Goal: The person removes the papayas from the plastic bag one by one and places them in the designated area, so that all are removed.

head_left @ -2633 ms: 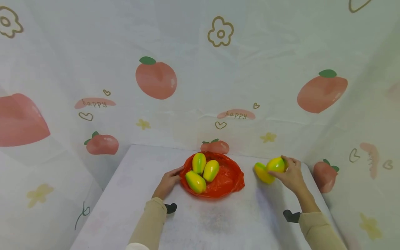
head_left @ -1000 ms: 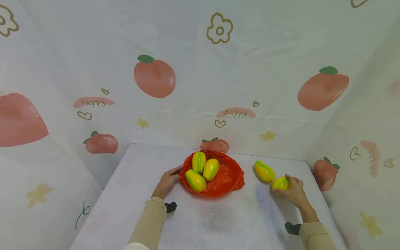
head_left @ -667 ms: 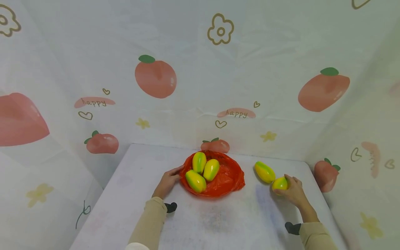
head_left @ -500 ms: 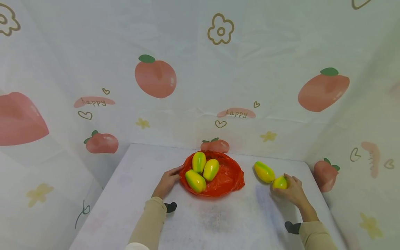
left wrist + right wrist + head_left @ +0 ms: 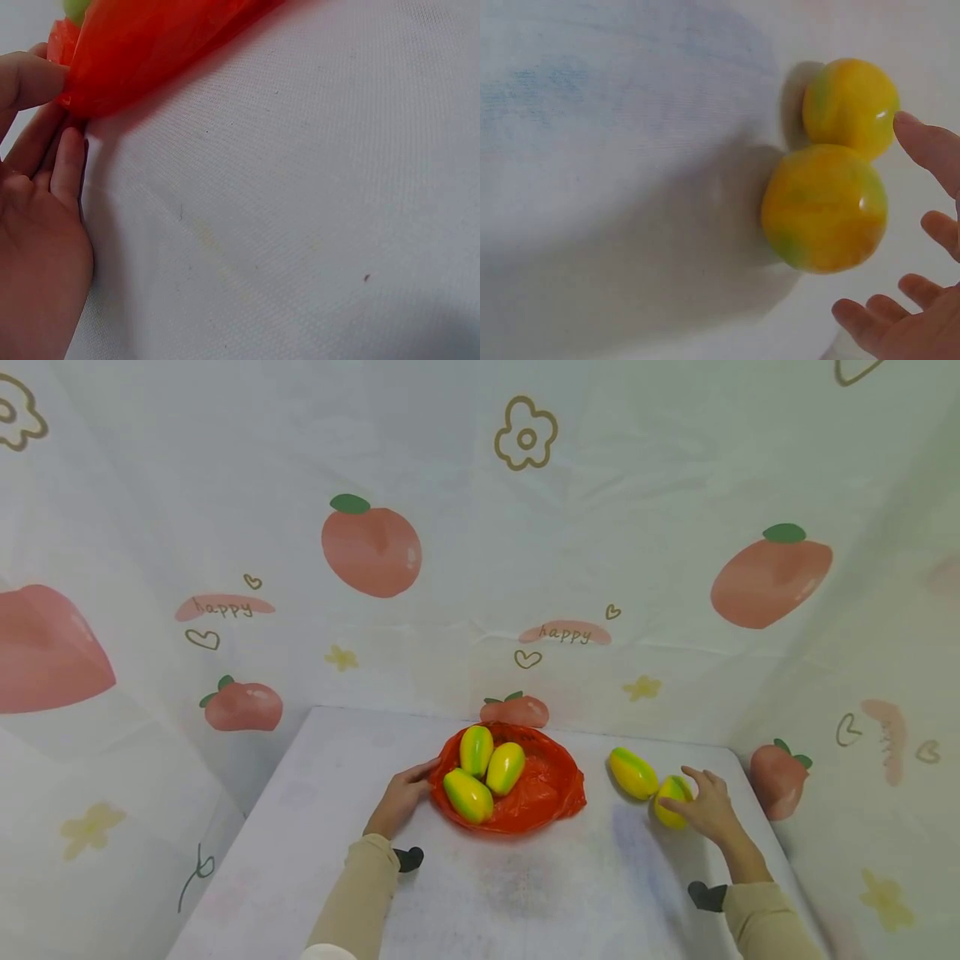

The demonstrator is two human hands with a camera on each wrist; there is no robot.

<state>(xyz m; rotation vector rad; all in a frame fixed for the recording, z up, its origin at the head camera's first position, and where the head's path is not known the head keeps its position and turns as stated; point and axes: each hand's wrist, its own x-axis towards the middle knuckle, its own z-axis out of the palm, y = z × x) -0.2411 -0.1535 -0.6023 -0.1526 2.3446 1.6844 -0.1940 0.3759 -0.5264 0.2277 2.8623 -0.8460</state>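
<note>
My left hand [image 5: 399, 802] is at the left rim of a red plastic bag [image 5: 540, 789], spread open like a shallow bowl. In the left wrist view, thumb and fingers pinch the edge of the bag [image 5: 142, 56]. Three glossy yellow-green fruits, mango- or papaya-like, sit in the bag's left half, one of them a front fruit [image 5: 468, 795]. To the right, two similar fruits lie side by side: a rear fruit [image 5: 632, 773] and a nearer fruit [image 5: 674, 802]. My right hand [image 5: 708, 810] is spread beside the nearer fruit; the right wrist view shows its fingers apart from that fruit [image 5: 825, 208].
Everything rests on a white table [image 5: 525, 902], backed by a white curtain [image 5: 450, 460] printed with peaches and flowers. The curtain also hangs along both sides. A dark wrist strap end [image 5: 707, 896] juts from the right sleeve.
The right hand first set the held fruit down in front of the other loose one, then loosened and spread its fingers off it. The left hand and bag stayed put.
</note>
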